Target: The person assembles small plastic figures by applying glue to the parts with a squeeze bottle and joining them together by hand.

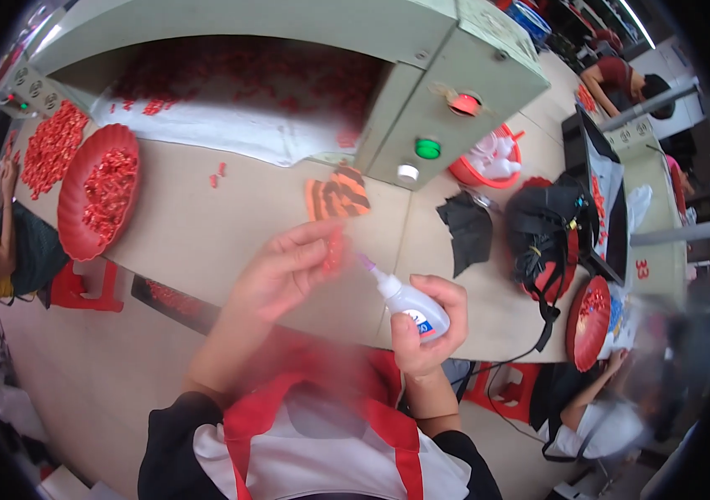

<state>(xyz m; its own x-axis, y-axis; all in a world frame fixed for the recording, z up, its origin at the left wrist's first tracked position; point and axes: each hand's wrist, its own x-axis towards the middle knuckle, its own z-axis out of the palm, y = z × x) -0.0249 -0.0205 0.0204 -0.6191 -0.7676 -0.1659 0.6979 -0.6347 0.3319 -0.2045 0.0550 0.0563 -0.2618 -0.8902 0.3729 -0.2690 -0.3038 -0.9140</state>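
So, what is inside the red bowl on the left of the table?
The red bowl holds a heap of small red pieces. Its bottom is covered by them, so anything beneath cannot be seen.

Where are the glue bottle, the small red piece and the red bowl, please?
glue bottle [412, 304]: head view, on its white body.
small red piece [335, 250]: head view, its middle.
red bowl [72, 208]: head view, on its rim.

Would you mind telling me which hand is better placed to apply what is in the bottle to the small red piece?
Right, probably. The right hand holds the white squeeze bottle, nozzle aimed at the small red piece pinched in the left hand. The left need only steady it.
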